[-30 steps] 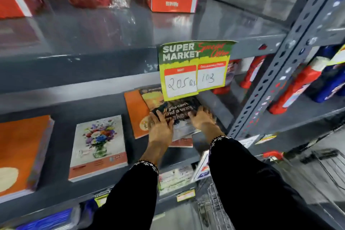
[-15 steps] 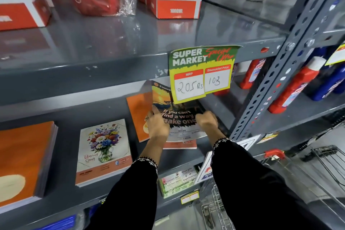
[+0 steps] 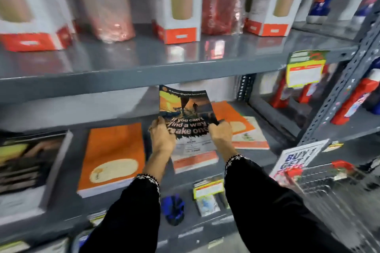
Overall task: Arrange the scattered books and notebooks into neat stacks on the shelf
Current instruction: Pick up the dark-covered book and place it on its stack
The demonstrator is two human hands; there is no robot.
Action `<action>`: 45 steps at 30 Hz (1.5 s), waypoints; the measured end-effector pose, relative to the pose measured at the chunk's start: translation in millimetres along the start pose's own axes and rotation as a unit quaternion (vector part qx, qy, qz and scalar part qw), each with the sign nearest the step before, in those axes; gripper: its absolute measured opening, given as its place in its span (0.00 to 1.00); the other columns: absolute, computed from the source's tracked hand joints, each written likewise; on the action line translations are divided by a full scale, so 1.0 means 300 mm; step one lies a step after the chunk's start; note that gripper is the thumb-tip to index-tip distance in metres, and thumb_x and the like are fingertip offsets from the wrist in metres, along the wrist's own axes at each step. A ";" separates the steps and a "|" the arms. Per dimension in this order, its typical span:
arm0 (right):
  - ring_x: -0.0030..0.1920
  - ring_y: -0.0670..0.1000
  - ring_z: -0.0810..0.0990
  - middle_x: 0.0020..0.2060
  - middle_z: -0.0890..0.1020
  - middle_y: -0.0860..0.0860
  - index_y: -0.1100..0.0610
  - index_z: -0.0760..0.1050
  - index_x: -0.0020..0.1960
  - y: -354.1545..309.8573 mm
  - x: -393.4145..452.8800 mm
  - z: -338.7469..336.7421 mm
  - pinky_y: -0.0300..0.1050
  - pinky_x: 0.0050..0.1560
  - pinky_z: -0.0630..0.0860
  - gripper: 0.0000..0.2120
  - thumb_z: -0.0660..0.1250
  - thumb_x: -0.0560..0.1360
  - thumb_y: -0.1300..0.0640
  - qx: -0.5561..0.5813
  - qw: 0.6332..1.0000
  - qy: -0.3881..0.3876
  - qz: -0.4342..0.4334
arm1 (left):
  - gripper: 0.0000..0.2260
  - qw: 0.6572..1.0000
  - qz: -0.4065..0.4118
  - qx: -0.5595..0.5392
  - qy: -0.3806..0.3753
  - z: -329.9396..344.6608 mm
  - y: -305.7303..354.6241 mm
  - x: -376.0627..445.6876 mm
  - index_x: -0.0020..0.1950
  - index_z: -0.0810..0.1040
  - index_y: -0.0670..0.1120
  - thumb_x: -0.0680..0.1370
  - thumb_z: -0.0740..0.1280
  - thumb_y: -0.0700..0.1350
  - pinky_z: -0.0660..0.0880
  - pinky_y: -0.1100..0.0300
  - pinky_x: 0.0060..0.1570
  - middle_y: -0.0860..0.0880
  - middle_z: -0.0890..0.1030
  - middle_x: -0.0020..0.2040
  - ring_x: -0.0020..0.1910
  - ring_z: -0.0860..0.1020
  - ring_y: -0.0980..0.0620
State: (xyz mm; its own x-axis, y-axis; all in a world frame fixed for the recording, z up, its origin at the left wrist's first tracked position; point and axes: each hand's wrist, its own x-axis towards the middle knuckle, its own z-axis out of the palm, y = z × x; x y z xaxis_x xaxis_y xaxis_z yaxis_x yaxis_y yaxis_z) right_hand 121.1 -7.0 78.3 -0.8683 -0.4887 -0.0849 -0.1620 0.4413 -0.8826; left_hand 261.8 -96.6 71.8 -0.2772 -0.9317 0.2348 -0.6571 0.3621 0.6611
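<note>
My left hand [image 3: 162, 139] and right hand [image 3: 221, 134] each pinch a side edge of the quote notebook [image 3: 188, 117], fingers closed on it with thumbs on the cover. I hold it tilted up, its top corner near the underside of the upper shelf [image 3: 144, 72].

Nearest risk: I grip it only by its lower half, and the cover looks thin, so the top could flop or bend if I swing it fast.

Just under my hands, at the front edge of the book shelf [image 3: 257, 156], lies a small stack with an orange-striped edge [image 3: 195, 161]. If I set the notebook down crooked, it will overhang that front edge and could slide off toward the trolley below.

To the left, by the same front edge, sits the thick orange notebook [image 3: 112, 158]; farther right, toward the back corner, another orange notebook [image 3: 232, 119] overlaps a pale one. A careless elbow could skew either.

Farthest, raising the notebook higher would knock its corner against the upper shelf lip.
</note>
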 end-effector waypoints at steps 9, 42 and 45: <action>0.43 0.54 0.74 0.39 0.75 0.54 0.63 0.73 0.47 -0.271 -0.507 0.602 0.41 0.39 0.67 0.05 0.62 0.73 0.62 0.040 0.989 -0.142 -0.009 | 0.22 0.993 -0.074 0.080 0.041 -0.652 -0.623 0.035 0.66 0.71 0.38 0.72 0.65 0.34 0.73 0.46 0.62 0.34 0.77 0.62 0.62 0.74 0.36; 0.62 0.61 0.75 0.59 0.78 0.61 0.63 0.77 0.57 -0.241 -0.275 0.597 0.49 0.62 0.72 0.14 0.63 0.73 0.62 -0.150 0.973 -0.110 -0.138 | 0.23 0.991 -0.047 0.117 0.048 -0.340 -0.544 0.112 0.67 0.71 0.42 0.71 0.64 0.35 0.70 0.49 0.63 0.39 0.77 0.63 0.63 0.73 0.39; 0.61 0.61 0.77 0.56 0.80 0.63 0.64 0.77 0.57 -0.145 -0.069 0.370 0.51 0.61 0.74 0.15 0.64 0.71 0.63 -0.176 0.975 -0.075 -0.114 | 0.23 0.994 -0.021 0.104 0.019 -0.103 -0.330 0.126 0.67 0.71 0.42 0.72 0.64 0.36 0.69 0.50 0.63 0.40 0.77 0.63 0.62 0.74 0.40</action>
State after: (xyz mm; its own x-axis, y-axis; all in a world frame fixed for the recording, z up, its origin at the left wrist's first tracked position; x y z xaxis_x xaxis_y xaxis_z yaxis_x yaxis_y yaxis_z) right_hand 198.2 -99.6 67.1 -0.7166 -0.6974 0.0040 -0.5164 0.5268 -0.6751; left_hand 338.1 -168.7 37.2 -0.2227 -0.9450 0.2393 -0.7992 0.3176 0.5103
